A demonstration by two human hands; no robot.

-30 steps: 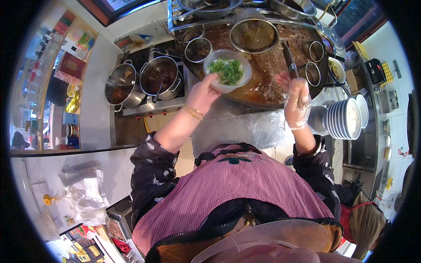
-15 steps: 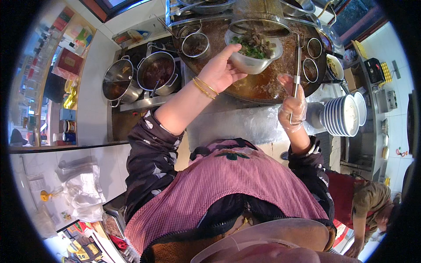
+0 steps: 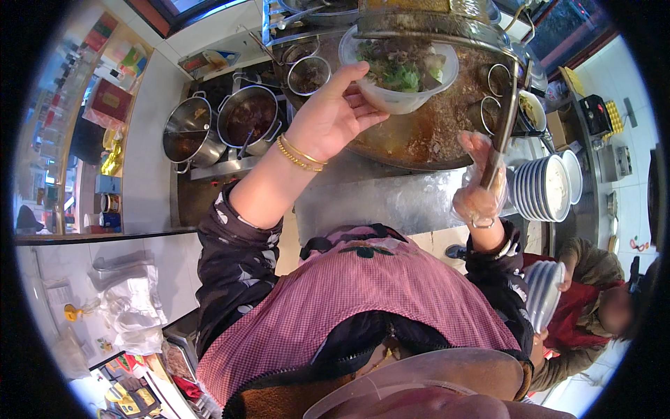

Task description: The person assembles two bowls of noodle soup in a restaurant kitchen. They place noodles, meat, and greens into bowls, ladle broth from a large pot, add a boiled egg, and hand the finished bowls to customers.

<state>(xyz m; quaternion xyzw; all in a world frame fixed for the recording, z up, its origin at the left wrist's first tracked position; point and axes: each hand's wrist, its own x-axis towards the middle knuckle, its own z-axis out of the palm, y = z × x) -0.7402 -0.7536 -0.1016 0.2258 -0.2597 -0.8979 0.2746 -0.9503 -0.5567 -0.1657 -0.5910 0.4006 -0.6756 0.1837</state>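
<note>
My left hand [image 3: 328, 117] grips a pale plastic bowl [image 3: 403, 106] by its side, fingers under the wall and thumb near the rim. Chopped green herbs and brown meat pieces [image 3: 401, 70] lie inside it. Over the bowl's far side a deep mesh strainer [image 3: 426, 19] is tipped with its mouth toward the bowl. Its long metal handle [image 3: 504, 112] runs down to my right hand [image 3: 481, 192], which wears a clear plastic glove and is closed around it. Beneath both sits a wide round pan of brown broth [image 3: 405, 143].
Two steel pots [image 3: 187, 136] [image 3: 248, 115] stand on the stove at left. Smaller round strainers [image 3: 309, 75] hang inside the pan's rim. At right is a stack of bowls [image 3: 534, 188]. Behind it, a co-worker [image 3: 583, 321] holds another stack of bowls [image 3: 544, 293].
The strainer has come closer and tilted further over the bowl. My right hand has shifted right and slightly nearer; my left hand moved slightly left. The co-worker now holds stacked bowls.
</note>
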